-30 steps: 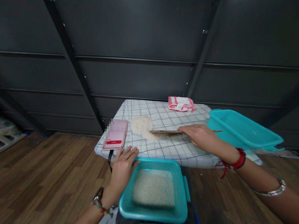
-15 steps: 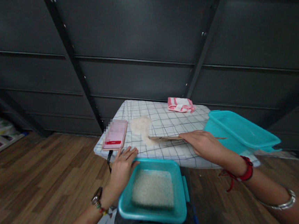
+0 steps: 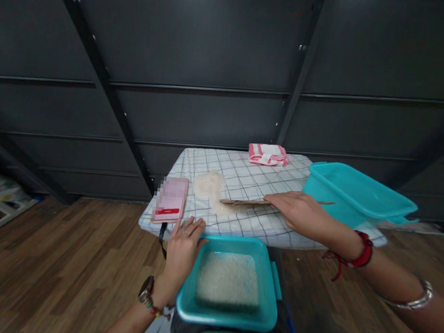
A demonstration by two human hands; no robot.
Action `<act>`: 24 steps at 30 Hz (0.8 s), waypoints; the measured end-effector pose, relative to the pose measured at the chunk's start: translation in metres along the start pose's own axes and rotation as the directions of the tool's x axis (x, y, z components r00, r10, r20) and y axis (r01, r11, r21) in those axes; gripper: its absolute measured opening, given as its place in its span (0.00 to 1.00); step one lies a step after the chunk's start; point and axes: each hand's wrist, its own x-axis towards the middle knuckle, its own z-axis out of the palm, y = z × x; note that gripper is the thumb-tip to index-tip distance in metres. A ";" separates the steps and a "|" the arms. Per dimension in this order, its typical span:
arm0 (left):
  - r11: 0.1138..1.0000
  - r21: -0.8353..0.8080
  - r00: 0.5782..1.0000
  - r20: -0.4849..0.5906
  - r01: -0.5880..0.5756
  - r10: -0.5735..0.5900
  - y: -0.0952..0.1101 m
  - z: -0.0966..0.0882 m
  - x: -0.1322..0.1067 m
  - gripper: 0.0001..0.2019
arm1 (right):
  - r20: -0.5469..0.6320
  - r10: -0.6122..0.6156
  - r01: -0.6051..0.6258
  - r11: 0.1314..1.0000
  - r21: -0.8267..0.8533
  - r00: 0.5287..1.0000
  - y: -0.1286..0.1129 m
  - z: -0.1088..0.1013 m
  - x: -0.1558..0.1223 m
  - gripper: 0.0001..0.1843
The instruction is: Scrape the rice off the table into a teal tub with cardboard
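Note:
My right hand [image 3: 298, 210] grips a flat brown piece of cardboard [image 3: 244, 201] held low over the checked tablecloth [image 3: 240, 220], its left end beside a small pile of white rice [image 3: 209, 184]. My left hand [image 3: 181, 255] rests with fingers wrapped on the left rim of a teal tub [image 3: 194, 309] holding rice, just below the table's near edge.
A pink phone [image 3: 171, 200] lies on the table's left side, a cable hanging below it. A folded pink-and-white cloth [image 3: 267, 154] sits at the far edge. A larger teal tub [image 3: 355, 193] stands at the right. Dark metal wall behind; wooden floor around.
My right hand and the cardboard have drifted slightly toward me and lifted a little off the rice pile. The left hand stays on the tub rim.

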 end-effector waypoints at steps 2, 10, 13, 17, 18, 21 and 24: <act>1.000 -0.013 1.000 0.010 0.006 -0.006 0.000 -0.001 0.001 0.13 | 0.001 0.006 -0.006 1.000 0.012 1.000 0.000 0.000 -0.001 0.21; 0.999 -0.036 0.998 0.058 0.022 -0.020 0.001 -0.006 0.005 0.12 | 0.030 0.012 -0.014 0.998 0.058 0.999 0.000 -0.001 -0.003 0.19; 0.999 -0.025 0.999 0.046 0.020 -0.019 0.001 -0.006 0.005 0.13 | 0.011 -0.005 0.004 0.998 0.056 1.000 -0.002 -0.001 -0.006 0.20; 1.000 -0.002 0.999 0.032 0.015 -0.014 0.001 -0.005 0.004 0.13 | -0.023 -0.034 0.035 0.999 0.033 0.999 -0.007 -0.005 -0.011 0.20; 1.000 0.004 0.999 0.030 0.011 -0.011 0.001 -0.005 0.004 0.13 | -0.025 -0.040 0.041 0.999 0.029 0.999 -0.008 -0.006 -0.012 0.20; 1.000 0.016 1.000 0.031 -0.001 0.001 0.000 -0.005 0.004 0.13 | -0.041 -0.043 0.043 0.999 0.017 0.998 -0.010 -0.011 -0.012 0.19; 1.000 0.006 0.999 0.034 -0.004 0.004 -0.001 -0.004 0.004 0.13 | -0.054 0.003 -0.004 1.000 -0.018 0.999 -0.007 -0.014 -0.010 0.20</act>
